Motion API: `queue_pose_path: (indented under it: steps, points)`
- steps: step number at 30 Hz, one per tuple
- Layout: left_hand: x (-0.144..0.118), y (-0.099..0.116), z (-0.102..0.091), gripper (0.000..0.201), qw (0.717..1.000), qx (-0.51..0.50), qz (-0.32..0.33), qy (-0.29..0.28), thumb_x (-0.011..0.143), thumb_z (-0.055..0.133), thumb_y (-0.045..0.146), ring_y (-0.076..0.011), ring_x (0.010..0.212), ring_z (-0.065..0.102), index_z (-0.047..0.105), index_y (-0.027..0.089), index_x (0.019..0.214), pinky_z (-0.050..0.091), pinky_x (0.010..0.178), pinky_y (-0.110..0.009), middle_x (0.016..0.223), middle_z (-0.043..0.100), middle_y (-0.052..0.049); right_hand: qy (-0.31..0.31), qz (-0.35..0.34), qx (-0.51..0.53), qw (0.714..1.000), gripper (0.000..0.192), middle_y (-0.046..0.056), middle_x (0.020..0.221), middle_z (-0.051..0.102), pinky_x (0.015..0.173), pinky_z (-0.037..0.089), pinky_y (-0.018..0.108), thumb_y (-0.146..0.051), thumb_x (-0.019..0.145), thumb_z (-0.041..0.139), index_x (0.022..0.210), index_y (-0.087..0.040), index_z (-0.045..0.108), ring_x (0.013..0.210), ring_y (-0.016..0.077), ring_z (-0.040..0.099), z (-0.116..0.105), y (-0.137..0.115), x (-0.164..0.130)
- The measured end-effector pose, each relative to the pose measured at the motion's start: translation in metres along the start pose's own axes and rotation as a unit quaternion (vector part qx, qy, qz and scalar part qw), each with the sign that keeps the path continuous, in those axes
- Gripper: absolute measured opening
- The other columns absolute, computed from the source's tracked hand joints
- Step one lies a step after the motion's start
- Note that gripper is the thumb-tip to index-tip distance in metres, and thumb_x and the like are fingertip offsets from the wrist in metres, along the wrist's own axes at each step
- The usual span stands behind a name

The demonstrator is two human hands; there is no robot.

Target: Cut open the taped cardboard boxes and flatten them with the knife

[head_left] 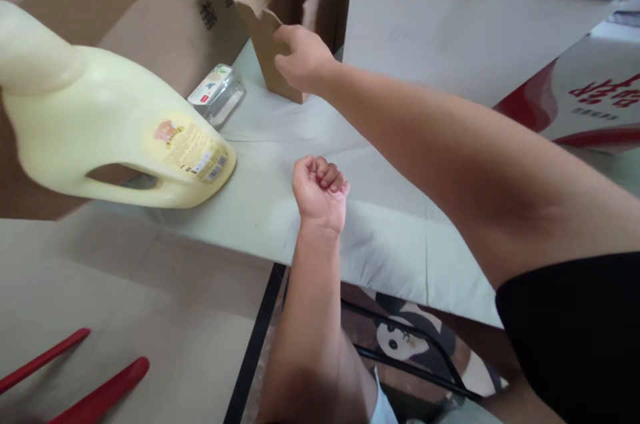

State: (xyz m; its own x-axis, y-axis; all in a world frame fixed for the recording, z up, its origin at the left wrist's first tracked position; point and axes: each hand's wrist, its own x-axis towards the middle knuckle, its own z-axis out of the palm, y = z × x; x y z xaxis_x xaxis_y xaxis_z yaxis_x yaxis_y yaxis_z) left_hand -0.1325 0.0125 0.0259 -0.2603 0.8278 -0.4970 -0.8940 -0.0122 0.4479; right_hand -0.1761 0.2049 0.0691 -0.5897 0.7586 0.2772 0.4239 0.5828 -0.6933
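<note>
My right hand (300,57) pinches the open cardboard box (295,17) at the table's far edge while my left hand (320,194), fisted empty, rests; a hard tug could tip it.

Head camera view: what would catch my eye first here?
Probably the big pale yellow jug lying on its side at the table's left end. Next, the right hand reaching far across to grip the flap of an open cardboard box, while the left hand rests in a fist mid-table.
</note>
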Motion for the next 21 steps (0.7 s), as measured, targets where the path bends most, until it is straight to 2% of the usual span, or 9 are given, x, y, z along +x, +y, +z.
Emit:
queue_pose_path:
  steps: [1, 3, 6, 8, 10, 13, 16, 18, 21]
  points:
    - [0.001, 0.0, -0.002, 0.038, 1.0, 0.004, 0.023, 0.008, 0.091, 0.039, 0.033, -0.0075, 0.04, 0.024, 0.023, 0.021, 0.059, 0.026, 0.046, -0.024, 0.052, 0.018, 0.006, 0.007, -0.003, -0.017, 1.0, 0.034, 0.002, 0.12, 0.063, 0.11, 0.04, 0.049, -0.009, 0.084, 0.037, 0.102, -0.008, 0.066, 0.139, 0.0306, 0.052, -0.002, 0.001, -0.005]
    - [0.005, 0.0, -0.007, 0.032, 0.992, 0.008, 0.116, 0.05, 0.09, 0.041, 0.032, -0.0082, 0.043, 0.028, 0.028, 0.022, 0.062, 0.027, 0.048, -0.024, 0.055, 0.022, 0.006, 0.016, -0.009, -0.061, 0.998, 0.038, 0.0, 0.119, 0.065, 0.111, 0.04, 0.043, -0.01, 0.085, 0.035, 0.108, -0.01, 0.066, 0.135, 0.024, 0.055, -0.011, 0.002, -0.027]
    - [0.011, 0.005, -0.02, 0.02, 0.936, 0.01, 0.314, 0.157, 0.087, 0.044, 0.031, -0.0094, 0.055, 0.041, 0.035, 0.023, 0.072, 0.034, 0.056, -0.023, 0.065, 0.035, 0.004, 0.019, -0.022, -0.041, 0.999, 0.032, -0.001, 0.125, 0.065, 0.109, 0.046, 0.036, -0.013, 0.089, 0.04, 0.11, -0.016, 0.064, 0.128, 0.0192, 0.06, -0.031, 0.007, -0.083]
    - [0.012, 0.01, -0.028, 0.017, 0.901, 0.021, 0.386, 0.196, 0.086, 0.047, 0.035, -0.0106, 0.072, 0.053, 0.037, 0.024, 0.078, 0.041, 0.068, -0.023, 0.076, 0.045, 0.004, 0.055, 0.002, 0.023, 0.998, 0.026, 0.001, 0.123, 0.065, 0.095, 0.055, 0.029, -0.017, 0.09, 0.046, 0.109, -0.018, 0.063, 0.108, 0.016, 0.069, -0.049, 0.015, -0.133]
    - [0.011, 0.014, -0.031, 0.015, 0.894, 0.041, 0.405, 0.187, 0.086, 0.046, 0.038, -0.0122, 0.092, 0.059, 0.039, 0.025, 0.081, 0.044, 0.084, -0.024, 0.088, 0.052, 0.003, 0.109, 0.056, 0.101, 0.987, 0.017, 0.002, 0.116, 0.067, 0.075, 0.058, 0.025, -0.026, 0.091, 0.051, 0.103, -0.022, 0.062, 0.083, 0.012, 0.07, -0.068, 0.025, -0.189]
    - [0.007, 0.01, -0.025, 0.013, 0.909, 0.091, 0.383, 0.138, 0.088, 0.043, 0.04, -0.0143, 0.11, 0.06, 0.045, 0.027, 0.085, 0.044, 0.097, -0.027, 0.101, 0.059, 0.002, 0.224, 0.135, 0.196, 0.945, 0.014, 0.002, 0.093, 0.066, 0.05, 0.046, 0.024, -0.038, 0.089, 0.056, 0.088, -0.024, 0.059, 0.055, 0.0084, 0.055, -0.102, 0.04, -0.272]
    - [0.005, -0.01, -0.01, 0.02, 0.913, 0.151, 0.378, 0.04, 0.09, 0.042, 0.043, -0.0169, 0.115, 0.061, 0.054, 0.028, 0.093, 0.046, 0.099, -0.032, 0.112, 0.064, 0.001, 0.345, 0.144, 0.239, 0.896, 0.013, 0.002, 0.085, 0.065, 0.041, 0.034, 0.024, -0.033, 0.079, 0.066, 0.074, -0.024, 0.057, 0.049, 0.0078, 0.045, -0.133, 0.051, -0.34]
    - [0.002, -0.031, 0.001, 0.034, 0.897, 0.198, 0.391, -0.055, 0.092, 0.037, 0.051, -0.0197, 0.114, 0.064, 0.059, 0.026, 0.098, 0.048, 0.099, -0.036, 0.113, 0.067, -0.002, 0.409, 0.108, 0.218, 0.879, 0.009, 0.003, 0.085, 0.067, 0.042, 0.034, 0.024, -0.027, 0.075, 0.068, 0.072, -0.023, 0.061, 0.056, 0.0105, 0.051, -0.148, 0.06, -0.374]
    - [-0.004, -0.063, 0.013, 0.064, 0.85, 0.293, 0.406, -0.163, 0.094, 0.02, 0.067, -0.0246, 0.111, 0.067, 0.067, 0.024, 0.093, 0.051, 0.1, -0.042, 0.106, 0.072, -0.006, 0.405, 0.072, 0.104, 0.906, 0.003, 0.007, 0.103, 0.069, 0.055, 0.046, 0.027, -0.025, 0.08, 0.07, 0.082, -0.024, 0.071, 0.086, 0.0178, 0.063, -0.161, 0.076, -0.409]
